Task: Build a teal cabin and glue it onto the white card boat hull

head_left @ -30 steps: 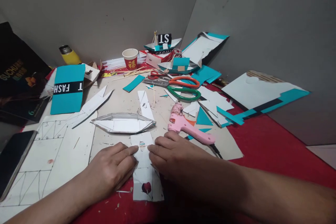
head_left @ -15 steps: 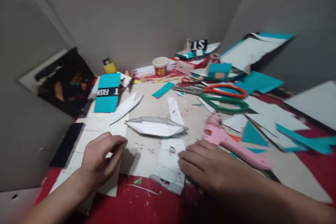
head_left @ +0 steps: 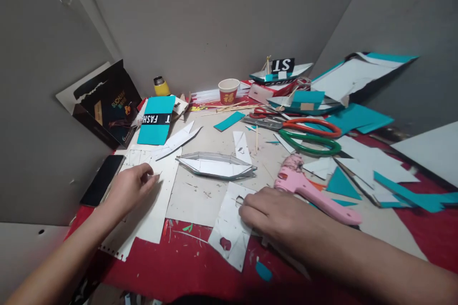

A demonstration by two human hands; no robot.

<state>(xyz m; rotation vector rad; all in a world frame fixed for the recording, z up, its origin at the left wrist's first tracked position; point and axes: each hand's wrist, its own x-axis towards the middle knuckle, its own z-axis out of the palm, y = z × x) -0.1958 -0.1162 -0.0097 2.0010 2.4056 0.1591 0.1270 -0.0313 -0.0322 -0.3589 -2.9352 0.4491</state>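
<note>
My left hand point(head_left: 133, 185) hovers above a white sheet with pencil lines point(head_left: 152, 219), thumb and fingertips pinched together. Whatever lies between those fingertips is too small to make out. The curled fingers of my right hand point(head_left: 270, 209) grip the right edge of a white paper piece with cut-out holes point(head_left: 231, 224), which hangs partly over the table's front edge of the board. Between and beyond my hands sits a small white card boat hull point(head_left: 216, 167). A pink glue gun point(head_left: 315, 193) lies just right of my right hand.
Large scissors with orange and green handles point(head_left: 311, 138) lie behind the glue gun. A phone point(head_left: 103, 181) is at left, near a turquoise card point(head_left: 156, 128) and a black box point(head_left: 110, 109). A paper cup point(head_left: 229, 91), finished-looking boats point(head_left: 281, 74) and card scraps point(head_left: 343, 183) surround the board.
My left hand has shifted slightly up over the lined sheet. The holed paper piece has turned and flattened beside my right hand. The whole view has shifted a little.
</note>
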